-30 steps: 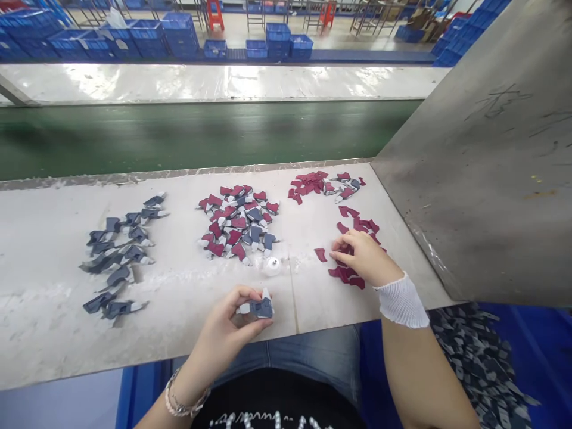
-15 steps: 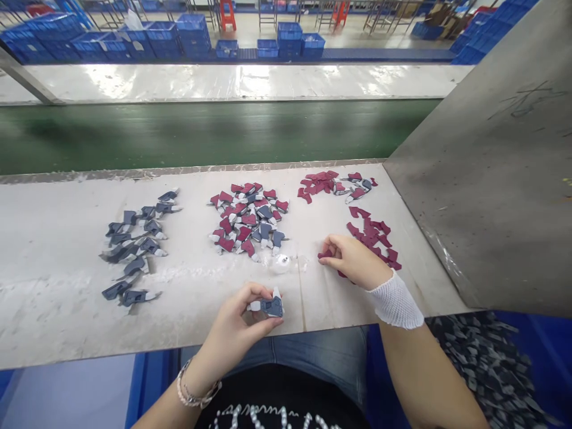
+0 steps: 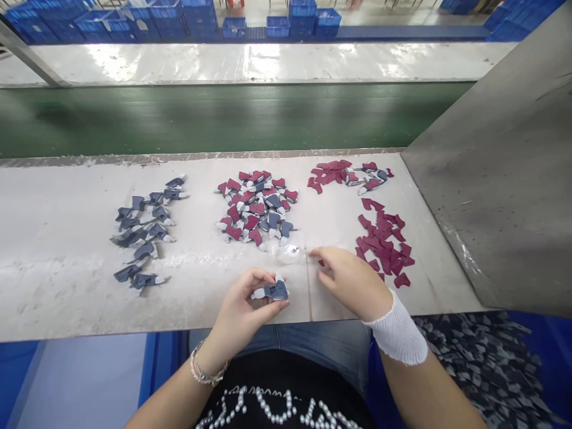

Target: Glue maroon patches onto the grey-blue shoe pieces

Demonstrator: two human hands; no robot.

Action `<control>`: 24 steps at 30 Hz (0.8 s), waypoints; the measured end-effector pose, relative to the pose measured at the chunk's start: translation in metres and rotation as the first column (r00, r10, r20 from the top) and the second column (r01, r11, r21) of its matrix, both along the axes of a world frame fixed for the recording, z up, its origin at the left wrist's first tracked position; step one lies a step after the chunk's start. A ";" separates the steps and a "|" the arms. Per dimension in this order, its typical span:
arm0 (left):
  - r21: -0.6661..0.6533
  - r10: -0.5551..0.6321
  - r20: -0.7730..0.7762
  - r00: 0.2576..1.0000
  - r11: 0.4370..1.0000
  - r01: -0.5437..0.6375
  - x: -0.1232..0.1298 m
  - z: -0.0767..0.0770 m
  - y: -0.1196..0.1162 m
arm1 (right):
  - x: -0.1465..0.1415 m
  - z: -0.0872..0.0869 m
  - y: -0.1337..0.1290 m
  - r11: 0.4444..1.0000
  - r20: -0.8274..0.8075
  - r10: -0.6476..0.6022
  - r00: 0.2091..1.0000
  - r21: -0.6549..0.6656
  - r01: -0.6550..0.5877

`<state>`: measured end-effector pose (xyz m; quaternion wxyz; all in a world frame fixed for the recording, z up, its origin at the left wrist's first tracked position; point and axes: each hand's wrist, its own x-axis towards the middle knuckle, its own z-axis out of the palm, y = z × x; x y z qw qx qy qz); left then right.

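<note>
A factory floor stretches across the top of the head view, with stacks of blue crates (image 3: 304, 24) beyond a shiny white shelf (image 3: 268, 62) and a green conveyor belt (image 3: 223, 119). Nearer, a pale, scuffed work surface (image 3: 58, 298) runs across the view and meets a tilted gray metal panel (image 3: 491, 179) at its right end.

On the surface lie four groups of small cut pieces: a loose column of gray pieces (image 3: 143, 229) on the left, a mixed heap of red and gray pieces (image 3: 257, 205) in the middle, a small cluster of red and gray pieces (image 3: 344, 176) at the far side, and a scatter of red pieces (image 3: 384, 244) beside the panel.

The left hand (image 3: 241, 304) grips a gray piece with a white tip (image 3: 274, 292) between thumb and fingers, over the surface. The right hand (image 3: 351, 283), with a white mesh sleeve (image 3: 397, 336) at the wrist, is relaxed and open, holding nothing visible. Its fingertips (image 3: 318, 255) are near a small clear blob (image 3: 289, 253) and just beside a tiny red scrap (image 3: 321, 263). Below the surface, a blue bin (image 3: 536, 339) holds a mass of dark pieces (image 3: 478, 369).
</note>
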<state>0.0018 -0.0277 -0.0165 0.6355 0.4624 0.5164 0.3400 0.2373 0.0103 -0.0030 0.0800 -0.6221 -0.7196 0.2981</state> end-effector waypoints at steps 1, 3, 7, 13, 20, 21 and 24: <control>0.003 0.000 -0.005 1.000 1.000 0.000 -0.001 0.000 0.000 | 0.000 0.001 -0.003 1.000 -0.018 0.023 1.000 -0.009 -0.023; 0.016 0.001 -0.020 1.000 1.000 -0.001 -0.002 0.000 0.000 | 0.003 0.002 -0.007 1.000 -0.034 0.009 0.999 -0.015 -0.009; 0.026 0.011 -0.031 0.999 1.000 -0.010 -0.002 -0.001 -0.001 | 0.012 -0.003 -0.005 0.992 -0.004 -0.123 0.992 -0.005 0.122; 0.015 -0.003 -0.009 1.000 1.000 0.003 0.003 0.001 0.001 | 0.017 -0.017 0.001 0.988 -0.013 -0.150 0.989 -0.042 0.149; 0.024 0.007 0.002 1.000 1.000 -0.007 0.009 -0.001 0.003 | 0.021 -0.010 0.005 0.988 -0.098 -0.130 0.987 -0.094 0.121; 0.016 0.016 0.011 1.000 1.000 -0.016 0.009 -0.002 0.003 | 0.022 -0.007 0.003 0.988 -0.103 -0.138 0.985 -0.087 0.129; -0.003 0.038 0.012 0.999 0.999 -0.038 0.010 -0.004 0.003 | 0.027 0.000 -0.012 0.983 -0.084 -0.182 0.980 -0.053 0.178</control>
